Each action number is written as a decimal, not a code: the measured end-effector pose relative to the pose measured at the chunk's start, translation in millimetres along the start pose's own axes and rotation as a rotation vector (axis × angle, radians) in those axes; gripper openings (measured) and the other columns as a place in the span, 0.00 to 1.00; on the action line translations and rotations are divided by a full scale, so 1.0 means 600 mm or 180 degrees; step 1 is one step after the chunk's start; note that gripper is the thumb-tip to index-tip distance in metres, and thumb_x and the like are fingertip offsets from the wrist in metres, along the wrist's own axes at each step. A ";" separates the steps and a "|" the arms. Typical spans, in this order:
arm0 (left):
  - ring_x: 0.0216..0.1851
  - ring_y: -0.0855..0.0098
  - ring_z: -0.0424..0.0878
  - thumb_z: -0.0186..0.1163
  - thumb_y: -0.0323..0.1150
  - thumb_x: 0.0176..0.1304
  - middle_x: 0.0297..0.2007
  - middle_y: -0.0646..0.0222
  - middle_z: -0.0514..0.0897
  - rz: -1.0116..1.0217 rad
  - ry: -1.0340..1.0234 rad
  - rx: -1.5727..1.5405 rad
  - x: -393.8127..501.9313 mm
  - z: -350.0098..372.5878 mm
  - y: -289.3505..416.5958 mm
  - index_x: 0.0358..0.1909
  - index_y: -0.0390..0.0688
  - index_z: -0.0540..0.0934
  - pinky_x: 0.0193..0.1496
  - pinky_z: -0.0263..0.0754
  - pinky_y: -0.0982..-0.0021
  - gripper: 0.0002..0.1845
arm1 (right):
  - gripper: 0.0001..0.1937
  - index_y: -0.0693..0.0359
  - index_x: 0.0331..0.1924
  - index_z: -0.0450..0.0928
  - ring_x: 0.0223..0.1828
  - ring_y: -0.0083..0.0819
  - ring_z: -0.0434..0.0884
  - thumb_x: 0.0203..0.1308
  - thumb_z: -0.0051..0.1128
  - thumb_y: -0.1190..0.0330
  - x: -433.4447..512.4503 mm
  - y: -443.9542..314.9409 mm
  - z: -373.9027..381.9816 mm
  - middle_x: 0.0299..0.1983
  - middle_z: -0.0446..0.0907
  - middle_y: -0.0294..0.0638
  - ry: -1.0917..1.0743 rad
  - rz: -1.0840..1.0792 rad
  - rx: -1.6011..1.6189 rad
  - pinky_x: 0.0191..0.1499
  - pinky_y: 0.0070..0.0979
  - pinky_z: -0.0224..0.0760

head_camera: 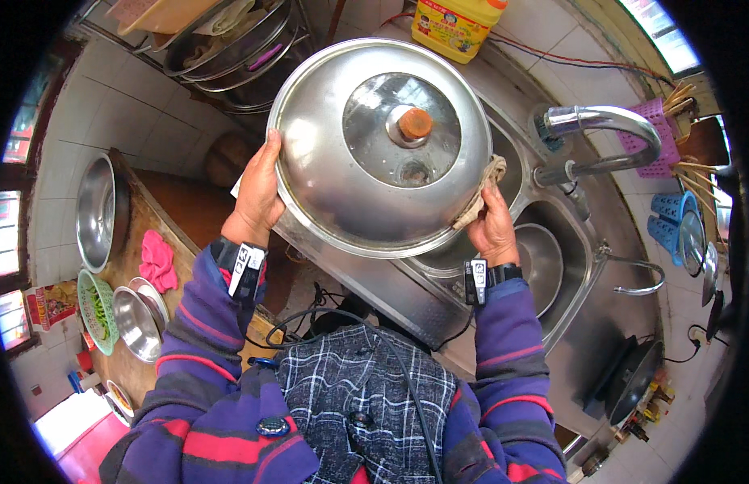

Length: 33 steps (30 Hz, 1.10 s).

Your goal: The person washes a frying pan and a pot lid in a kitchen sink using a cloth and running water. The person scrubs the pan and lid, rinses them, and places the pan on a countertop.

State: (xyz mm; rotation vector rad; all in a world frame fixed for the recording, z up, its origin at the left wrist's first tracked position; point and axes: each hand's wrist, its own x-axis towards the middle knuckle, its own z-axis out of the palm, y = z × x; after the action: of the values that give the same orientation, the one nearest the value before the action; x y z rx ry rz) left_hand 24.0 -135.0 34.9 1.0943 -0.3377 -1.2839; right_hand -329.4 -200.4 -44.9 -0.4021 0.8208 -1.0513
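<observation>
A large domed metal pot lid (326, 175) with a glass window and an orange-brown knob (415, 123) is held up over the sink's left side. My left hand (257, 190) grips its left rim, thumb on the upper face. At the lower right rim, my right hand (494, 230) presses a beige cloth (484, 190) against the lid. The fingers beneath the rim are hidden. Part of the double-bowl steel sink (583, 266) is covered by the lid, and a round metal basin (539, 260) sits in its right bowl.
A curved chrome faucet (644, 136) and a smaller tap (644, 288) stand at the right. A yellow jug (456, 27) is behind the lid. On the wooden table at left are a metal basin (96, 212), a pink cloth (158, 261), a green basket (87, 284) and metal bowls (135, 323).
</observation>
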 end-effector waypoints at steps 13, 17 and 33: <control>0.42 0.76 0.80 0.47 0.49 0.80 0.44 0.69 0.85 0.1133 0.0938 0.0282 0.001 0.035 -0.045 0.51 0.36 0.80 0.48 0.74 0.72 0.24 | 0.20 0.57 0.65 0.70 0.63 0.41 0.75 0.79 0.40 0.56 -0.087 0.157 0.096 0.61 0.77 0.42 0.0174 0.0132 0.0876 0.68 0.46 0.68; 0.35 0.81 0.77 0.46 0.51 0.80 0.35 0.76 0.83 0.1398 0.0985 0.0395 -0.024 0.063 -0.067 0.43 0.41 0.80 0.39 0.73 0.77 0.23 | 0.20 0.57 0.65 0.70 0.65 0.45 0.74 0.77 0.45 0.57 -0.105 0.183 0.110 0.63 0.77 0.44 0.0034 0.0990 0.1392 0.72 0.50 0.63; 0.46 0.75 0.79 0.46 0.52 0.80 0.48 0.69 0.83 0.1436 0.1142 0.0488 -0.025 -0.022 -0.007 0.55 0.36 0.78 0.51 0.75 0.72 0.27 | 0.24 0.60 0.62 0.74 0.56 0.43 0.79 0.60 0.44 0.72 -0.085 0.077 -0.003 0.61 0.79 0.44 0.0191 0.0464 0.1111 0.45 0.37 0.76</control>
State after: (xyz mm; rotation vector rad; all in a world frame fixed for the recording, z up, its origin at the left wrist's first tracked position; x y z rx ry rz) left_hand 26.8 -115.1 30.5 1.2662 -0.3879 -0.6567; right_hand -315.5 -133.6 -55.8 -0.0147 0.6914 -1.0495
